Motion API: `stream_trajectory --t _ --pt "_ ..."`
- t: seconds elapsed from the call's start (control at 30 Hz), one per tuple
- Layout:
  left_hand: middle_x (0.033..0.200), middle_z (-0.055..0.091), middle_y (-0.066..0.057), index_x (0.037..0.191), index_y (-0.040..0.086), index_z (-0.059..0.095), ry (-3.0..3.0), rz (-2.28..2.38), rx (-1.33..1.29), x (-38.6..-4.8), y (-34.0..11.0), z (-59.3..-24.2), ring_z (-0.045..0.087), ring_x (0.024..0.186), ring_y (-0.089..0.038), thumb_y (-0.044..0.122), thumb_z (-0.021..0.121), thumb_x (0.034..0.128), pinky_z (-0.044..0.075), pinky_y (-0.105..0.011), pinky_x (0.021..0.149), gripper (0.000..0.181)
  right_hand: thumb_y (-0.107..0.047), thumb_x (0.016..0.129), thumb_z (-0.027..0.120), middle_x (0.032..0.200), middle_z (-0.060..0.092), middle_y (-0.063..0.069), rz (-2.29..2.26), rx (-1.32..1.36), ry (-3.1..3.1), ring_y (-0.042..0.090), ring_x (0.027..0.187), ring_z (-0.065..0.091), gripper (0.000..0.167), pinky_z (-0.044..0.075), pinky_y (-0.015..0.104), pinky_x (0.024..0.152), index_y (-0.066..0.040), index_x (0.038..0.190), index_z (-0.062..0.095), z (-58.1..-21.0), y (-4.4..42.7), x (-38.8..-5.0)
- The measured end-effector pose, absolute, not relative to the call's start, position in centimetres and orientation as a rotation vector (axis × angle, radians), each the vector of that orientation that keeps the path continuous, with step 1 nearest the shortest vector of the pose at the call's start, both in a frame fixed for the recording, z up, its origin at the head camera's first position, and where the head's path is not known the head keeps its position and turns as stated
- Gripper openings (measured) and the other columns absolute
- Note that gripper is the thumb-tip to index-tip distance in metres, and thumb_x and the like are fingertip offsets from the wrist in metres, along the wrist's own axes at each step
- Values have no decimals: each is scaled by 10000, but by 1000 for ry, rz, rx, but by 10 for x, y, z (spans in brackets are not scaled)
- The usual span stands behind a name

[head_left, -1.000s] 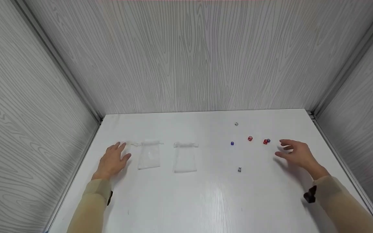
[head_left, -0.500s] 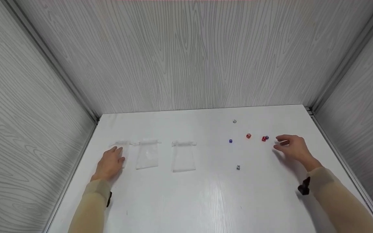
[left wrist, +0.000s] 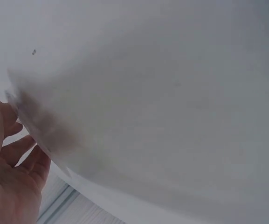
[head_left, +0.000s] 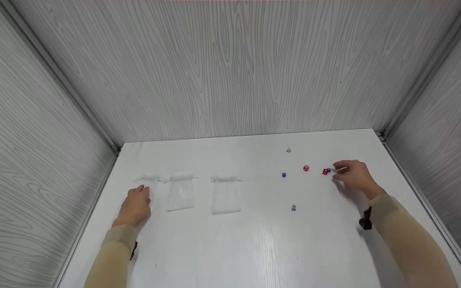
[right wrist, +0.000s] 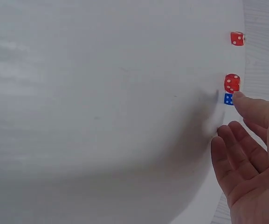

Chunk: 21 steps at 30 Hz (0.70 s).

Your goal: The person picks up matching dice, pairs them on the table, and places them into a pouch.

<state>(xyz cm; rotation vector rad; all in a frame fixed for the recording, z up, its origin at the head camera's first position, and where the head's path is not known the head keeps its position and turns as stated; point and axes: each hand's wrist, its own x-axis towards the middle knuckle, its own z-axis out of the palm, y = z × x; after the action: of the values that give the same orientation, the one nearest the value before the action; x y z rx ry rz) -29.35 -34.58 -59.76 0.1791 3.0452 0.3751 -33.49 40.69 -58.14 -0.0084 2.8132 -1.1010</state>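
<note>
Right hand [head_left: 352, 174] has advanced toward the rightmost red die [right wrist: 232, 83] and rightmost blue die [right wrist: 228, 99], while left hand [head_left: 135, 204] has drawn back slightly, exposing more of the first pouch [head_left: 152, 188] than in the earlier frame. From the left, a grey wood-grain left panel [head_left: 26, 160] meets the matching back panel [head_left: 230, 68] at a grey frame strip [head_left: 57, 76]. Between the panels lies a white tabletop [head_left: 214, 248] with a glossy reflection and small dark marks. The left hand, below a beige left sleeve [head_left: 106, 260], rests at the left side of the first pouch, fingers relaxed and unclamped. Beside it lie the second pouch [head_left: 181, 194] and third pouch [head_left: 226, 196]; all three are translucent and flat. Next on the tabletop are a blue die [head_left: 283, 175], a far pale die [head_left: 288, 150], a near pale die [head_left: 293, 207] and a red die [head_left: 306, 168], followed by the rightmost red and blue dice, set side by side. Visible red and blue faces carry white pips. The right hand is positioned beside this pair, thumb and fingers apart; contact with the blue die cannot be determined. A wood-grain right panel [head_left: 446, 120] bounds the tabletop.
</note>
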Motion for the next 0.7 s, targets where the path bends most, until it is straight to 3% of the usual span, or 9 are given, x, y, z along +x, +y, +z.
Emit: stream_trajectory --t 0.13,0.7 --pt "1705 393 -424 1624 -121 457 3012 391 173 -292 -344 -594 391 1555 -668 87 513 1154 389 -772 1271 517 -113 1046 758 1485 688 302 -1100 -12 2819 487 1356 664 498 565 636 1151 27 1513 653 -585 405 -338" --pt "1703 397 -428 1623 -95 485 3034 381 165 -290 -345 -596 412 1528 -689 126 536 1149 408 -802 1230 525 -83 1038 759 1343 735 264 -1039 -57 2898 438 1246 682 386 585 591 1086 13 1412 745 -593 397 -350"
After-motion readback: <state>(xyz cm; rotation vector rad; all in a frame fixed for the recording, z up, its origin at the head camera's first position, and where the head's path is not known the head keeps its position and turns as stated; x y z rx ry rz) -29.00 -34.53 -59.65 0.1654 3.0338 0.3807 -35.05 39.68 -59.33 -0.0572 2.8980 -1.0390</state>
